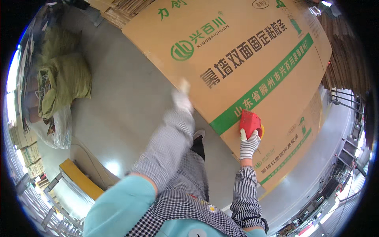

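Grey floor lies smooth and open from eleven down to nine o'clock, leaving me room along the carton's slanting near edge. The big carton fills the space from twelve to three, and another printed cardboard face drops away below it at four. Stacked flat cardboard bounds the carton at two. Green sacks slump at ten, and a yellow-sided object borders the floor at eight.

My right hand, at four o'clock, is clamped on a red hand tool, which sits over the carton's lower corner, by the end of the green band; I can't tell whether it touches the cardboard. My left hand, at about twelve, just above centre, is beside the carton's near edge, too blurred for me to say how its fingers stand or whether they touch.

The carton is flat, brown and boxy, with dark and green printing. The tool is angular and glossy red, with a rounded yellow part at its right. My right glove is white with grey stripes; my sleeves and apron are finely checked cloth.
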Action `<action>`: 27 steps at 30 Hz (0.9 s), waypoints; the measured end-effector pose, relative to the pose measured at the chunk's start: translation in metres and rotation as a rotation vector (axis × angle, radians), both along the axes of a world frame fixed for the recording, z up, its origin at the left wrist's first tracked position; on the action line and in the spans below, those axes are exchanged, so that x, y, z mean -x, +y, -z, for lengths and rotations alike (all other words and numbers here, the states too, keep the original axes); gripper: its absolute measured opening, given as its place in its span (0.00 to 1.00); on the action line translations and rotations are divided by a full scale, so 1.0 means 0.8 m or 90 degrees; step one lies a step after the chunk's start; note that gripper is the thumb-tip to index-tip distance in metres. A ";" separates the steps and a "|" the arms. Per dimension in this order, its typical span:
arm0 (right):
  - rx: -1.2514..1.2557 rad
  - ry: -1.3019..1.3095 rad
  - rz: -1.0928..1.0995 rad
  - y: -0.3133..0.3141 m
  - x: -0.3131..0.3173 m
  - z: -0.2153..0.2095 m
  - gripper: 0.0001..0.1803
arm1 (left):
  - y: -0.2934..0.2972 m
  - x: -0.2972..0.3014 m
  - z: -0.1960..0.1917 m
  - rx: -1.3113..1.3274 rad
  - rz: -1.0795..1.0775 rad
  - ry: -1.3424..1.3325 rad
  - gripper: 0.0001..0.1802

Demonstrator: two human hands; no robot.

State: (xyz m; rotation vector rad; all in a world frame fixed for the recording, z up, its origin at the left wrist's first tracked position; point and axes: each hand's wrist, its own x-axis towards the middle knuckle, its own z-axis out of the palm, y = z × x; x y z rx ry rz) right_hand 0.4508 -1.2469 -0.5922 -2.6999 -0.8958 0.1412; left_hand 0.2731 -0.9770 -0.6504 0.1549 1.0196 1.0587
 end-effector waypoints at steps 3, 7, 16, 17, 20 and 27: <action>0.020 -0.009 0.007 -0.013 -0.003 0.003 0.32 | -0.202 -0.038 -0.051 0.020 0.512 0.307 0.30; -0.011 0.030 -0.036 0.018 0.002 -0.004 0.31 | -0.287 -0.014 0.040 0.052 1.209 0.013 0.43; -0.179 0.343 0.142 -0.038 0.010 -0.079 0.27 | -0.021 0.135 0.042 0.022 0.465 -0.232 0.19; -0.281 0.459 0.232 -0.053 0.026 -0.092 0.24 | 0.005 0.125 0.028 0.131 0.385 -0.205 0.23; -0.502 0.657 0.415 -0.095 0.076 -0.122 0.23 | 0.060 0.133 -0.014 0.132 0.343 -0.081 0.30; -0.784 0.823 0.574 -0.136 0.162 -0.177 0.29 | 0.098 0.104 -0.032 0.096 0.427 -0.136 0.21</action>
